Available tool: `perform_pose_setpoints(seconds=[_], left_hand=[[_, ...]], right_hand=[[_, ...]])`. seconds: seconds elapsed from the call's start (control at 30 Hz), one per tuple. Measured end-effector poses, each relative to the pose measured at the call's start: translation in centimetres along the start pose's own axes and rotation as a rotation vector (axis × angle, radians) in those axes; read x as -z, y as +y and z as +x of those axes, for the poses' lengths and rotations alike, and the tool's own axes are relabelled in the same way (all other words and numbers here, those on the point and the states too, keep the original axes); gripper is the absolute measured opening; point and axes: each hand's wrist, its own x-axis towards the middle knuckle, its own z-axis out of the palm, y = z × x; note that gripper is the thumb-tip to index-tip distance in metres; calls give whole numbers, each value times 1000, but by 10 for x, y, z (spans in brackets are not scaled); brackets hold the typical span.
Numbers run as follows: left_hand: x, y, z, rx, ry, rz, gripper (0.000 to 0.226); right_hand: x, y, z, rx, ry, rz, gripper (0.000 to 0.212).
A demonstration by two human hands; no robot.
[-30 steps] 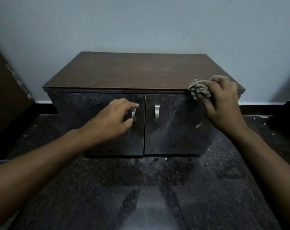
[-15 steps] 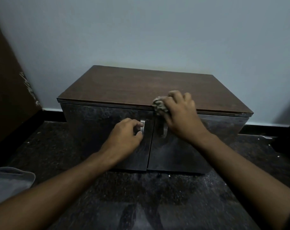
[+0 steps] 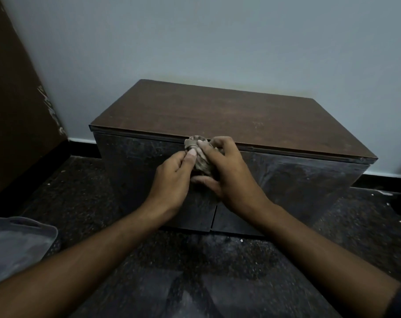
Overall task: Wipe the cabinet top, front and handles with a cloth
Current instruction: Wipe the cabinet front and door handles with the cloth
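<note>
My right hand (image 3: 227,173) and left hand (image 3: 172,180) were together, both pinching the wadded cloth (image 3: 200,154) between them against the cabinet (image 3: 286,180) front. It looked soft and light, best gripped bunched.

My cabinet (image 3: 229,115) is low, with a brown wood-grain top and two dark glossy doors, standing against the wall. The crumpled beige cloth (image 3: 198,154) sits bunched at the doors' upper centre seam.
</note>
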Motion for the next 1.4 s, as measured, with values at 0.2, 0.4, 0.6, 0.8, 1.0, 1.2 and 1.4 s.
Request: perform_pose_setpoints(seconds=[0.2, 0.4, 0.6, 0.8, 1.0, 1.2, 1.4], left_hand=[[13, 3, 14, 122, -122, 146, 29], [-6, 14, 5, 280, -173, 218, 60], [-2, -12, 14, 211, -200, 89, 37], [7, -18, 18, 31, -294, 171, 47], [10, -14, 24, 11, -360, 209, 43], [13, -9, 22, -18, -512, 438, 11], [17, -5, 26, -58, -417, 483, 32]], right_hand=[[27, 8, 2, -178, -239, 205, 74], [37, 5, 9, -341, -481, 92, 54], [16, 20, -14, -607, -336, 591, 59], [24, 27, -15, -564, -401, 671, 41], [21, 21, -12, -441, -425, 440, 32], [13, 20, -14, -441, -382, 354, 35], [21, 18, -7, -337, -227, 241, 22]])
